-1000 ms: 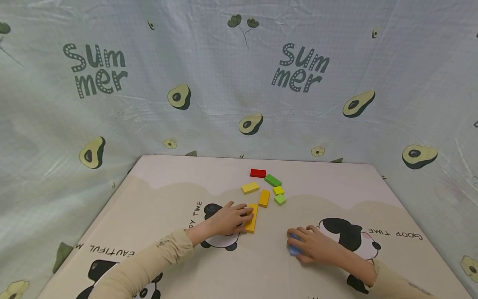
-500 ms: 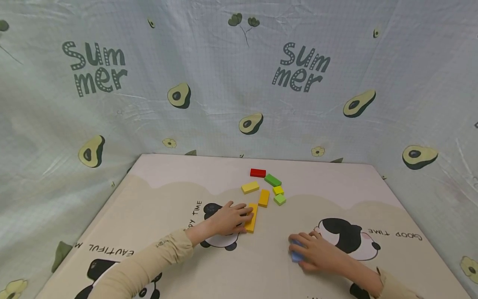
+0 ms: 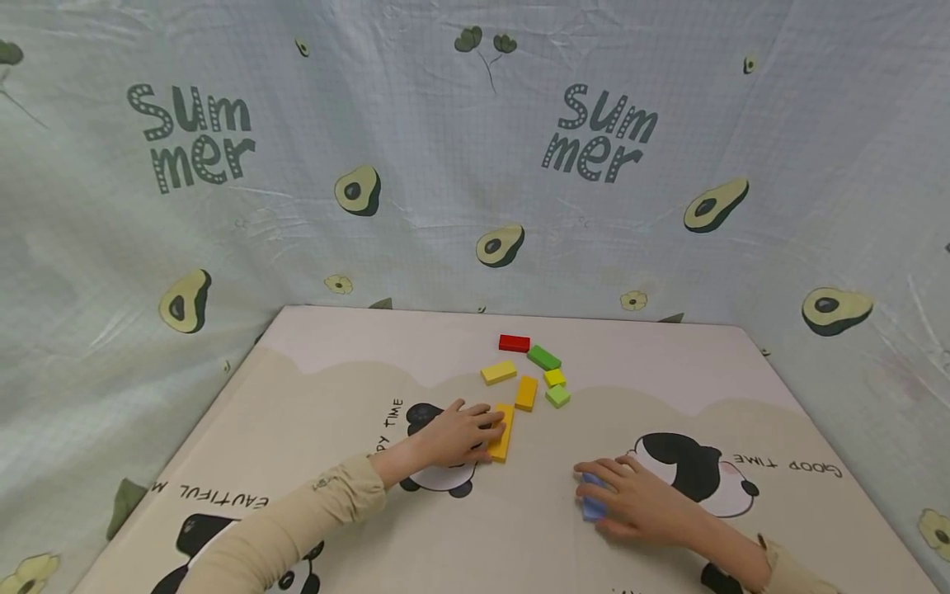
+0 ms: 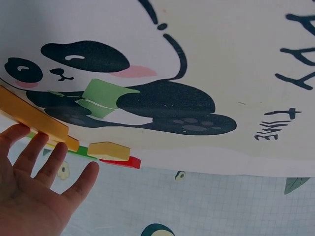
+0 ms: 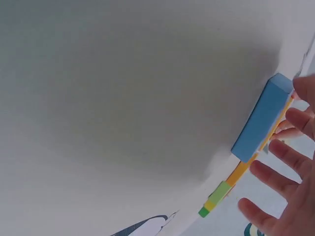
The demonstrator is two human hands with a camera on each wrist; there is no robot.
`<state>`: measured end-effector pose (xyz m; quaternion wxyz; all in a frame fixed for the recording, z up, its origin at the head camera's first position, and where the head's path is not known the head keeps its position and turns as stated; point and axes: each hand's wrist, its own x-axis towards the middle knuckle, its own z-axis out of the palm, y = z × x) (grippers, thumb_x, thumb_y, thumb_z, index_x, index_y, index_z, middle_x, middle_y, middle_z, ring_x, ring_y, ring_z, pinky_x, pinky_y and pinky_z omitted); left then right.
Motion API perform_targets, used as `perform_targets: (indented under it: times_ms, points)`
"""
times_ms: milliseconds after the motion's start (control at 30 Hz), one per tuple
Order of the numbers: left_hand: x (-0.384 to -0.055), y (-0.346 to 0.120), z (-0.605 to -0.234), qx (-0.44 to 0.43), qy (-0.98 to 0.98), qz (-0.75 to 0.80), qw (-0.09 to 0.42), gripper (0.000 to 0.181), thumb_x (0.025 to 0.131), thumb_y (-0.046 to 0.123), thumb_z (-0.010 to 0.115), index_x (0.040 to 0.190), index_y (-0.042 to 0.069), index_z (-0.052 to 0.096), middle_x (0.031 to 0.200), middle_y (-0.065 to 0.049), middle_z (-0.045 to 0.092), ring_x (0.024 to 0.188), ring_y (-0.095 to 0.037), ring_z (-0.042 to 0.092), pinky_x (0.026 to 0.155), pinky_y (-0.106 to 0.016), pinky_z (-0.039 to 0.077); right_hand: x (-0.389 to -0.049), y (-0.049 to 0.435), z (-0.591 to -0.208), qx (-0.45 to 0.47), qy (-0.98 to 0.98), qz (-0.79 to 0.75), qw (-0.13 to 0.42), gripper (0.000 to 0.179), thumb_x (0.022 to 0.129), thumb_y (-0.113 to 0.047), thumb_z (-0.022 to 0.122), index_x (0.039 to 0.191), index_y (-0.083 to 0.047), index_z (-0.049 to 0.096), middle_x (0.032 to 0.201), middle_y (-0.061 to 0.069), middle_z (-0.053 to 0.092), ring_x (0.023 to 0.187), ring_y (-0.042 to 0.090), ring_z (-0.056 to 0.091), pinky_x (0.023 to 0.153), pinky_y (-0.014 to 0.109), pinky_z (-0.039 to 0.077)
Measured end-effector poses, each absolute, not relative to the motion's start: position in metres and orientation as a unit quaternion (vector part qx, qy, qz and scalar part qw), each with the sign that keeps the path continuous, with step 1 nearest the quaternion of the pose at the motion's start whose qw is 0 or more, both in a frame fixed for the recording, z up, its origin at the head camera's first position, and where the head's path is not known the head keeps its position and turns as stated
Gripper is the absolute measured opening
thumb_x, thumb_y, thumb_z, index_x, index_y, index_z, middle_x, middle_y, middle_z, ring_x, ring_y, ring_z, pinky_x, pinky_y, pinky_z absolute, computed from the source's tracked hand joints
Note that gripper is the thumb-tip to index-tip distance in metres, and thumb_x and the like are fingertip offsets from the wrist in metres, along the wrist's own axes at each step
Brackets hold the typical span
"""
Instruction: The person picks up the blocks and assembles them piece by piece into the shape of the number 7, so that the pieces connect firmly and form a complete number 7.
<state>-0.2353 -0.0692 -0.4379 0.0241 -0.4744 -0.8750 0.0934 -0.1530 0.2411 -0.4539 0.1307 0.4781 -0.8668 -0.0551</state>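
My left hand (image 3: 454, 437) rests against a long orange-yellow block (image 3: 502, 437) lying on the table, its fingers spread over the block's side. In the left wrist view those fingers are fairly straight along the block (image 4: 34, 112). Further right, my right hand (image 3: 641, 503) is at a blue block (image 3: 591, 507), fingers reaching over it. From the right wrist, the blue block (image 5: 263, 118) shows as a long bar, and the spread fingers of the right hand (image 5: 295, 182) are not curled round it.
Beyond the left hand lie a shorter orange block (image 3: 526, 393), a pale yellow block (image 3: 498, 373), a red block (image 3: 514, 343), a green block (image 3: 544, 357), a yellow block (image 3: 554, 378) and a light green block (image 3: 557, 397). A printed curtain (image 3: 416, 124) hangs behind the table.
My right hand and the blue block shifted slightly towards me and to the right; its fingers have since loosened and straightened. The left hand and the other blocks stayed in place.
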Motion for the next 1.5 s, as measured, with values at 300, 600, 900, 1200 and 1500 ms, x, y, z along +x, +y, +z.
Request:
perform_targets:
  times_ms: [300, 600, 900, 1200, 1500]
  points:
    - [-0.235, -0.070, -0.439, -0.477, -0.873, 0.097, 0.031, 0.049, 0.089, 0.045, 0.044, 0.131, 0.021, 0.043, 0.138, 0.000, 0.042, 0.126, -0.023, 0.041, 0.093, -0.048, 0.041, -0.156, 0.248, -0.457, 0.509, -0.840, -0.030, 0.187, 0.029, 0.080, -0.036, 0.062, 0.106, -0.023, 0.057, 0.109, -0.006, 0.055, 0.095, 0.009, 0.048, 0.076, 0.032, 0.040]
    - [-0.233, -0.070, -0.438, -0.476, -0.874, 0.095, 0.028, 0.049, 0.089, 0.045, 0.044, 0.132, 0.021, 0.043, 0.138, 0.001, 0.042, 0.126, -0.023, 0.041, 0.093, -0.048, 0.041, -0.159, 0.246, -0.456, 0.524, -0.832, -0.011, 0.185, 0.026, 0.079, -0.035, 0.064, 0.103, -0.025, 0.059, 0.105, -0.009, 0.057, 0.093, 0.008, 0.050, 0.076, 0.031, 0.040]
    - [-0.237, -0.069, -0.437, -0.491, -0.866, 0.087, 0.030, 0.047, 0.088, 0.047, 0.046, 0.127, 0.021, 0.047, 0.135, 0.000, 0.044, 0.123, -0.023, 0.042, 0.095, -0.048, 0.039, -0.159, 0.245, -0.455, 0.525, -0.832, 0.017, 0.176, 0.025, 0.077, -0.033, 0.067, 0.099, -0.025, 0.060, 0.100, -0.010, 0.059, 0.091, 0.006, 0.052, 0.072, 0.030, 0.041]
    - [-0.248, -0.068, -0.436, -0.493, -0.868, 0.055, 0.007, 0.051, 0.082, 0.053, 0.052, 0.125, 0.025, 0.047, 0.142, -0.005, 0.036, 0.128, -0.028, 0.035, 0.098, -0.049, 0.035, -0.159, 0.246, -0.452, 0.517, -0.840, 0.031, 0.164, 0.024, 0.076, -0.035, 0.067, 0.098, -0.026, 0.059, 0.100, -0.009, 0.058, 0.089, 0.006, 0.051, 0.068, 0.025, 0.039]
    - [-0.257, -0.067, -0.436, -0.490, -0.871, 0.038, -0.022, 0.059, 0.079, 0.054, 0.055, 0.130, 0.025, 0.042, 0.143, -0.008, 0.033, 0.129, -0.031, 0.032, 0.100, -0.047, 0.032, -0.162, 0.249, -0.456, 0.510, -0.847, 0.050, 0.142, 0.022, 0.077, -0.035, 0.066, 0.097, -0.029, 0.059, 0.101, -0.010, 0.057, 0.089, 0.006, 0.050, 0.065, 0.021, 0.037]
